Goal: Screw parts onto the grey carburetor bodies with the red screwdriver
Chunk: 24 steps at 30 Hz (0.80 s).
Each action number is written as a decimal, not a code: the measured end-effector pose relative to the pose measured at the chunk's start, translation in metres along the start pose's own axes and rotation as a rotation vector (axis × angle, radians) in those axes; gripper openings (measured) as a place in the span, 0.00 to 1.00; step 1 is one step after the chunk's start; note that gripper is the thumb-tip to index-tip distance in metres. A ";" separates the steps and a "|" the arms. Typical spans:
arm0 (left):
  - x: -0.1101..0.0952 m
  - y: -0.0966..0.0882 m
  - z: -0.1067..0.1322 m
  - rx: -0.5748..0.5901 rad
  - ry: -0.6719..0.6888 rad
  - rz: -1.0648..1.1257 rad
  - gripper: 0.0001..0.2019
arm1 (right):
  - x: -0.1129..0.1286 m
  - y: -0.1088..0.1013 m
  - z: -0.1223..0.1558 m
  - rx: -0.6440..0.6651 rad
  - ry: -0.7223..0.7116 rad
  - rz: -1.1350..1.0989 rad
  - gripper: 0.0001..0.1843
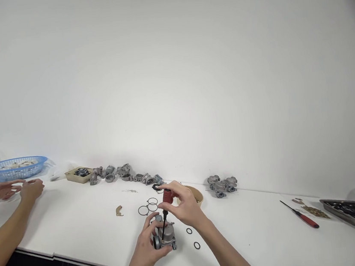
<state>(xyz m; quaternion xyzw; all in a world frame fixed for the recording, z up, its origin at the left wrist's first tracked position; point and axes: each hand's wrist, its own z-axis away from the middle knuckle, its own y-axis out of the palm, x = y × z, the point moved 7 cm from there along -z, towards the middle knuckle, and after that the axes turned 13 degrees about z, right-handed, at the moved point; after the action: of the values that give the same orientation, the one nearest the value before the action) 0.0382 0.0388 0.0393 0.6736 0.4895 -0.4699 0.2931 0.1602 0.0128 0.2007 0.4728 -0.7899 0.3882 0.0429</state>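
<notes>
My left hand (145, 245) is wrapped round a grey metal carburetor (168, 234) on the white table, near its front edge. From above, my right hand (185, 204) grips the red handle of a screwdriver (167, 197). The dark shaft points down, with its tip at the carburetor's lower flange; whether it sits in a screw is too small to tell. Thin black rubber rings (143, 210) lie just beyond my left hand, and two smaller black O-rings (197, 245) are to the right of the carburetor. A tan bowl (198, 191) is partly hidden behind my right hand.
Several carburetors (221, 186) stand by the wall, with a row of carburetor parts (110, 176) farther left. A second screwdriver (304, 217), brass screws (315, 212) and a dark tray (353, 219) lie right. Another person's hands (31, 190) work near a blue basket (15, 170).
</notes>
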 end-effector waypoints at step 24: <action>0.004 0.000 0.000 0.001 -0.009 0.015 0.22 | 0.002 0.001 -0.003 0.110 -0.058 0.014 0.20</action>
<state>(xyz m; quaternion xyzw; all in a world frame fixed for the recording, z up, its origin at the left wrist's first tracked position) 0.0386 0.0405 0.0361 0.6753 0.4829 -0.4708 0.2985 0.1574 0.0135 0.2031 0.4802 -0.7713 0.4176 -0.0088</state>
